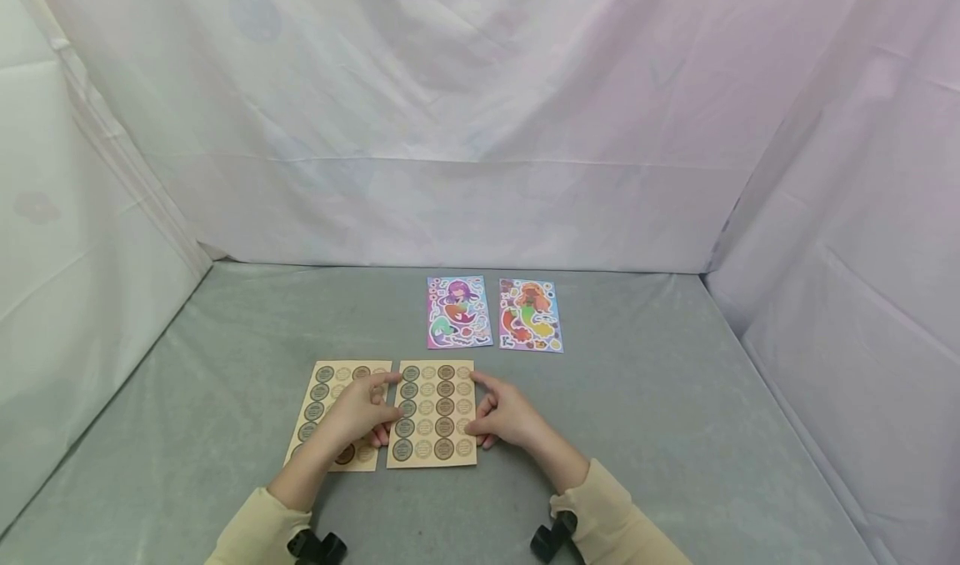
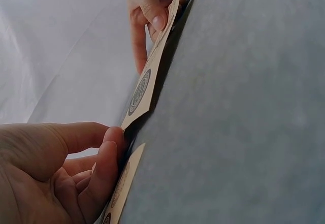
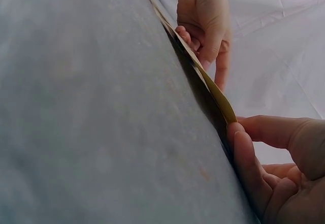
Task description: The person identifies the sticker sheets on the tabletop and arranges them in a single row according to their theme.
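Along both side edges of the held sheet [image 1: 435, 419], clamped at left by the left hand [image 1: 356, 411] and at right by the right hand [image 1: 510, 411], with thumb and finger brought together on the paper in each grip. Lies between the two grips, caught at its borders rather than across its printed middle, and carries five rows of round stickers in brown and beige. Looks slightly raised off the grey surface [image 1: 637, 398], with dark shadow beneath in both wrist views, and curves a little beside the right grip. Just left of the held sheet, across a narrow gap: a second sheet [image 1: 322, 386] of the same kind, partly hidden by the left hand. Beyond the held sheet and toward its right, side by side and slightly apart: a purple-haired mermaid sheet [image 1: 460, 312] and an orange-haired mermaid sheet [image 1: 531, 316].
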Motion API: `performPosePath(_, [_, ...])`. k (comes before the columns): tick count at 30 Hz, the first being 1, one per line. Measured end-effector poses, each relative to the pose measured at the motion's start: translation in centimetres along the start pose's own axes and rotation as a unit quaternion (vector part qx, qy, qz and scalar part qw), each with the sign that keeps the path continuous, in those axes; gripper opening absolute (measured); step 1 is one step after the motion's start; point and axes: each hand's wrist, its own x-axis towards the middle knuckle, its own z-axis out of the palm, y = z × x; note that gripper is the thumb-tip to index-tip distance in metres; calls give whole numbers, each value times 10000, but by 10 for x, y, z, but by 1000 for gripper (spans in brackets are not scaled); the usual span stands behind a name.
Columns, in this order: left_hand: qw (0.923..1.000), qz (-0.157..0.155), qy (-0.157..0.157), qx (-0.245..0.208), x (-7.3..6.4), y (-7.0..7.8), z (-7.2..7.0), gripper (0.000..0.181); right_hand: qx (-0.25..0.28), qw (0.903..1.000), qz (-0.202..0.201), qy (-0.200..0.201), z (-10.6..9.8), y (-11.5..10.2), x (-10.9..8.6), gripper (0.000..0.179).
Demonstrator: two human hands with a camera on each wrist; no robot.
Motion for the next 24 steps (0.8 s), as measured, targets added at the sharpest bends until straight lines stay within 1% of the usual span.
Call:
performPosePath(5, [9999, -10, 60, 82, 0, -1, 0, 59, -3, 10000, -5, -24, 0, -1, 0, 85])
performPosePath(13, [9996, -85, 198, 158, 0, 0, 1, 58, -100, 9999, 129, 10, 1, -4, 1, 84])
performPosePath(17, [9994, -112, 232, 217, -1, 1, 2, 59, -225, 9995, 224, 77, 2, -5, 2, 82])
performPosePath(24, [9987, -109, 292, 395, 0, 1, 3, 59, -352, 9989, 239, 198, 3, -5, 3, 80])
